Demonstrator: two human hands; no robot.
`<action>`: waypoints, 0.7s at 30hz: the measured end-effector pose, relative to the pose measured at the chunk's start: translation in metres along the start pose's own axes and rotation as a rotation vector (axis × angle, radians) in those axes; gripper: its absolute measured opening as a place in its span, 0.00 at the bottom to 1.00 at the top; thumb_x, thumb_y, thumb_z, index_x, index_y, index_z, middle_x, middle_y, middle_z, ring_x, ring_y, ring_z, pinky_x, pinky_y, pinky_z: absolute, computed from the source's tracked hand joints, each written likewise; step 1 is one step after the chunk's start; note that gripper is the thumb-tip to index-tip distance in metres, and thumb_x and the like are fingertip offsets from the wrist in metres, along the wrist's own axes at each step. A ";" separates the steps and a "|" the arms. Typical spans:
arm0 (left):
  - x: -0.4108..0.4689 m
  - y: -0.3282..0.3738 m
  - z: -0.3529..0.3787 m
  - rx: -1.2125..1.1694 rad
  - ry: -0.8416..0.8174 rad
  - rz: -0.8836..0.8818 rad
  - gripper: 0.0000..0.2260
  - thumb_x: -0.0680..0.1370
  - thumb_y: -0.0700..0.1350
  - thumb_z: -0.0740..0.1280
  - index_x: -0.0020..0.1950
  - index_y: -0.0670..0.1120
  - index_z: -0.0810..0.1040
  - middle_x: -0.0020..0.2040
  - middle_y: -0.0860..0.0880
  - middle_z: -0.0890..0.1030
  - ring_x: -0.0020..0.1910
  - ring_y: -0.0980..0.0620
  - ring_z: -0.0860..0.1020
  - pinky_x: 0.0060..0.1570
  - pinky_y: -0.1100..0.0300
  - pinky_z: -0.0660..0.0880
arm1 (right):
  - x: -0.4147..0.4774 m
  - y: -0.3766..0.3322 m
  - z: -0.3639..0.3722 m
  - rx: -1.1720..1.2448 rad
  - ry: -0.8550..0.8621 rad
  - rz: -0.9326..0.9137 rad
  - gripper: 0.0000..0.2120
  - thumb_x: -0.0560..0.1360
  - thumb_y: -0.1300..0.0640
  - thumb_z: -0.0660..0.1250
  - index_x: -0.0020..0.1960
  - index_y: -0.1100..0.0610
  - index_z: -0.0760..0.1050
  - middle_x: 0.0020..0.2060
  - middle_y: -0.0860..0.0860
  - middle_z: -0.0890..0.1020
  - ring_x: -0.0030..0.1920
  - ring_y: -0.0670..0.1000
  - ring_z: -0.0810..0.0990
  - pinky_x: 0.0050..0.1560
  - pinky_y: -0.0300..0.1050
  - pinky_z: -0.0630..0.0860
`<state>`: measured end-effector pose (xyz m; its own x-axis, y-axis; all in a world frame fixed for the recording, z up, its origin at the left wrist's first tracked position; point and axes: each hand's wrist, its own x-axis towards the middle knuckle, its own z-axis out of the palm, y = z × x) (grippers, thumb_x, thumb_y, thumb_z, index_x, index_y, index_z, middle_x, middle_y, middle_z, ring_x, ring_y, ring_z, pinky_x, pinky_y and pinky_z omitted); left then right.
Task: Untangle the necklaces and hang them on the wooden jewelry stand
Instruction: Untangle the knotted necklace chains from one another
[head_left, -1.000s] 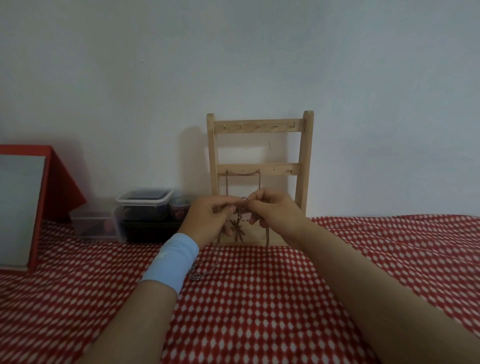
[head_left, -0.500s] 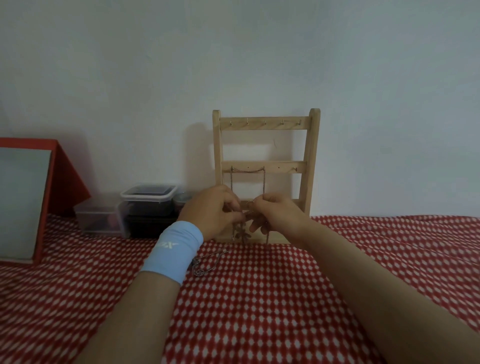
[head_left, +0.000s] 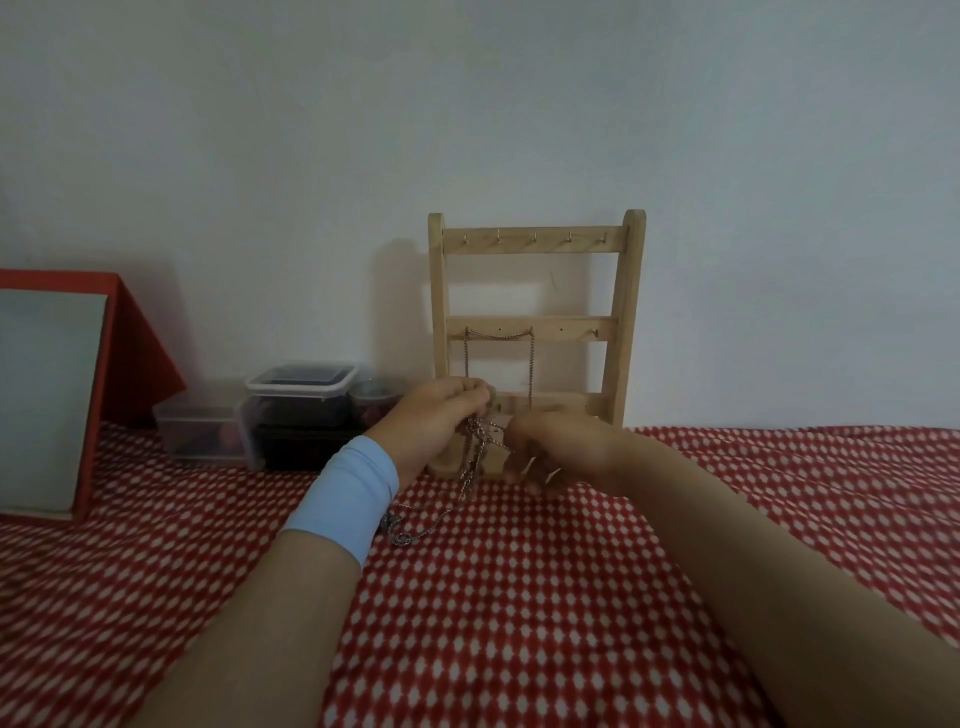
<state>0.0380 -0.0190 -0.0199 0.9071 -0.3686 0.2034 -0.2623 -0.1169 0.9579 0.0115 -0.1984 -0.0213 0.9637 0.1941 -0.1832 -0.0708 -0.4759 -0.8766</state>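
A wooden jewelry stand (head_left: 535, 244) leans against the white wall, with small hooks on its rails. One thin chain necklace (head_left: 498, 336) hangs from two hooks of the middle rail. In front of the stand's base, my left hand (head_left: 434, 423) and my right hand (head_left: 558, 452) both pinch a tangled silver chain (head_left: 475, 452). The chain's loose end trails down onto the cloth beside my left wrist, which wears a light blue band. My fingers hide the knot's upper part.
A red-and-white checked cloth (head_left: 519, 597) covers the table. Clear plastic containers (head_left: 298, 410) with dark contents stand left of the stand against the wall. A red-framed mirror (head_left: 49, 395) leans at the far left.
Both hands have lowered a little and drawn slightly apart, pulling the tangled chain between them. More chain now hangs down and lies on the cloth.
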 end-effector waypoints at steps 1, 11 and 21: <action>-0.001 0.002 0.002 -0.048 -0.012 0.003 0.07 0.81 0.42 0.61 0.48 0.47 0.79 0.34 0.52 0.77 0.37 0.53 0.74 0.43 0.57 0.72 | 0.000 0.000 0.001 -0.023 0.001 -0.001 0.09 0.79 0.56 0.60 0.53 0.60 0.76 0.38 0.52 0.86 0.34 0.52 0.79 0.38 0.44 0.76; -0.007 0.018 -0.001 -0.542 -0.142 0.075 0.09 0.77 0.36 0.61 0.56 0.42 0.76 0.40 0.48 0.81 0.25 0.55 0.71 0.40 0.59 0.79 | -0.007 -0.003 0.004 -0.340 -0.164 0.019 0.05 0.80 0.54 0.65 0.48 0.54 0.79 0.44 0.50 0.85 0.38 0.49 0.81 0.40 0.43 0.78; -0.012 0.034 0.003 0.051 -0.047 0.127 0.06 0.81 0.35 0.61 0.53 0.44 0.76 0.43 0.49 0.84 0.28 0.49 0.77 0.34 0.57 0.77 | -0.008 -0.010 -0.006 -0.037 -0.008 -0.354 0.10 0.78 0.59 0.70 0.58 0.55 0.83 0.53 0.48 0.87 0.57 0.48 0.84 0.61 0.50 0.79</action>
<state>0.0177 -0.0211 0.0096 0.8497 -0.4258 0.3111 -0.3912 -0.1133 0.9133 0.0057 -0.2004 -0.0083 0.9247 0.3593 0.1255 0.2769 -0.4088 -0.8696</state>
